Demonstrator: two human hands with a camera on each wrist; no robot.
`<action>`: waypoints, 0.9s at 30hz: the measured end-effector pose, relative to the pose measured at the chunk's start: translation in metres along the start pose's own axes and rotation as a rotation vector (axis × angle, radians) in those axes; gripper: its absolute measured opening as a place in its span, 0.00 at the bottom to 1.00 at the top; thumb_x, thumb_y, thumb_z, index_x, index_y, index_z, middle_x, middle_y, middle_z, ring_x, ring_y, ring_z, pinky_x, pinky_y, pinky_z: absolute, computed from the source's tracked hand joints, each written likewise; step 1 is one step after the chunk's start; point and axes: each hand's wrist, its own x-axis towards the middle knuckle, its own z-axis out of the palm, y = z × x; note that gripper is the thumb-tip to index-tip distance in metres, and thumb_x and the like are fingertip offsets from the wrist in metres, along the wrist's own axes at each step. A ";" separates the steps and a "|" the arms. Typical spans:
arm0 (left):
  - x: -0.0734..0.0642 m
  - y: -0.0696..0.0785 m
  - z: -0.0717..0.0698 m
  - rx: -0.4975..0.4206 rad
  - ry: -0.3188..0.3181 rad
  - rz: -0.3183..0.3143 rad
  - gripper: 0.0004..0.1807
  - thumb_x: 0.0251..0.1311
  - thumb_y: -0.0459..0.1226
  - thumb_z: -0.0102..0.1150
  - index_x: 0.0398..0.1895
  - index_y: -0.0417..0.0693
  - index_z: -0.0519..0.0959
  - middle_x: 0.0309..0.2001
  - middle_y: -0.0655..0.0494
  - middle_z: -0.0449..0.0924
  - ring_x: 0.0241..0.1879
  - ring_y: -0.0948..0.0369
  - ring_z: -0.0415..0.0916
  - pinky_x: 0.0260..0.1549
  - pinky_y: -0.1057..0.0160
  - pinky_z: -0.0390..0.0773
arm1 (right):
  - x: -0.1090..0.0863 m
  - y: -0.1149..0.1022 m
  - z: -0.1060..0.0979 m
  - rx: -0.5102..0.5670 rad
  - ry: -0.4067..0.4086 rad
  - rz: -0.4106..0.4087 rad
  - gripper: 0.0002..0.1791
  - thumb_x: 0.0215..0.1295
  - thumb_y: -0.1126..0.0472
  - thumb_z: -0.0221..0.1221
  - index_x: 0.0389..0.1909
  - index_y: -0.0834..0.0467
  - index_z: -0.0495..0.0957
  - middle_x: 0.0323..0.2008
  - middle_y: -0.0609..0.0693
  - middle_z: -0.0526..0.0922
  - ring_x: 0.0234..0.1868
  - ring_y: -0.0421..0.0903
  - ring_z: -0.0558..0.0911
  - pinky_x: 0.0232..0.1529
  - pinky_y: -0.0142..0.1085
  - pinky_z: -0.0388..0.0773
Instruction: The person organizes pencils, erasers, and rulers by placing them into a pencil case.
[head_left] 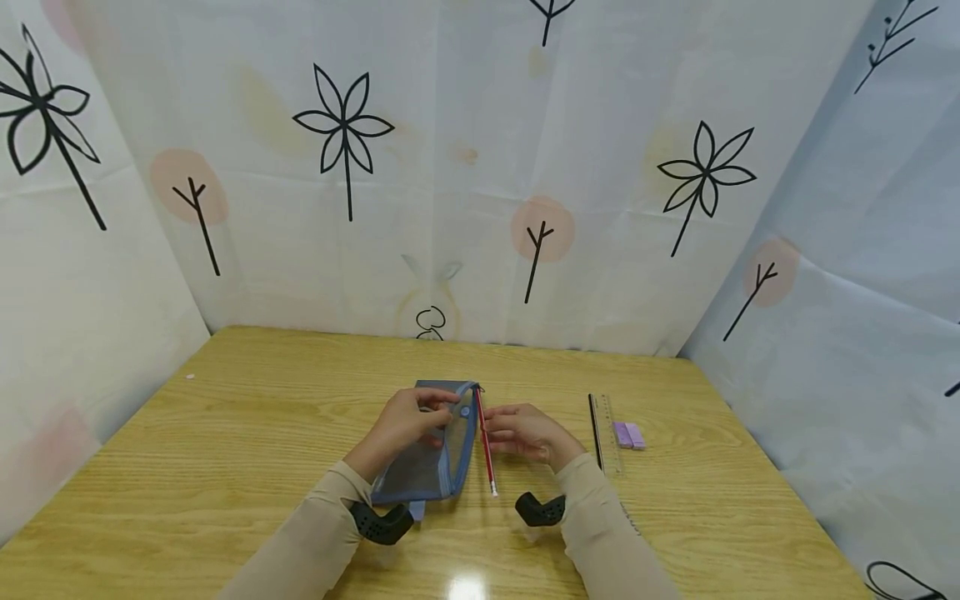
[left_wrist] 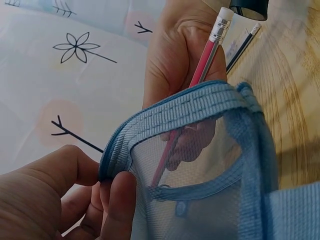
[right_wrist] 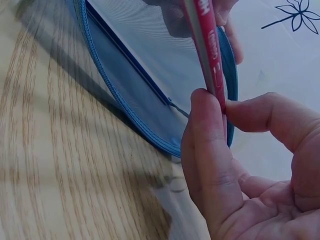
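Observation:
A blue zippered pencil case (head_left: 408,477) with see-through mesh sides stands on the table, its mouth held apart and facing right. My left hand (head_left: 401,425) pinches the case's upper rim between thumb and fingers; the left wrist view shows this blue rim (left_wrist: 192,105) up close. Just outside the mouth, my right hand (head_left: 528,433) holds a red pencil (head_left: 487,450) with a white eraser end. Thumb and fingertips grip the pencil's shaft (right_wrist: 206,50) in the right wrist view. Seen through the mesh, part of the right hand is blurred.
To the right lie a clear ruler (head_left: 609,429), a dark pencil (head_left: 595,425) beside it, and a purple eraser (head_left: 630,436). A tiny pale scrap (head_left: 190,377) sits at the table's far left. Patterned cloth (head_left: 450,167) hangs behind the wooden table (head_left: 262,467) and along its sides.

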 end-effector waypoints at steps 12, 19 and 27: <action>-0.003 0.002 0.006 0.007 -0.028 0.020 0.17 0.59 0.28 0.60 0.52 0.43 0.84 0.35 0.51 0.77 0.28 0.60 0.78 0.25 0.60 0.86 | 0.005 0.003 0.003 -0.019 0.023 0.004 0.26 0.68 0.68 0.54 0.65 0.73 0.66 0.55 0.64 0.76 0.44 0.44 0.82 0.47 0.35 0.84; -0.005 0.001 0.008 0.014 -0.044 0.027 0.17 0.60 0.29 0.60 0.52 0.43 0.83 0.35 0.51 0.78 0.27 0.60 0.78 0.25 0.60 0.86 | 0.008 0.006 0.007 0.007 0.053 0.006 0.24 0.67 0.69 0.55 0.62 0.73 0.68 0.47 0.58 0.79 0.40 0.43 0.82 0.43 0.33 0.85; -0.004 -0.001 0.012 0.016 -0.063 0.042 0.17 0.58 0.29 0.59 0.52 0.43 0.83 0.35 0.50 0.77 0.27 0.59 0.78 0.24 0.60 0.86 | 0.008 0.007 0.012 0.042 0.049 -0.006 0.24 0.68 0.69 0.53 0.63 0.75 0.66 0.41 0.54 0.79 0.37 0.41 0.82 0.39 0.29 0.84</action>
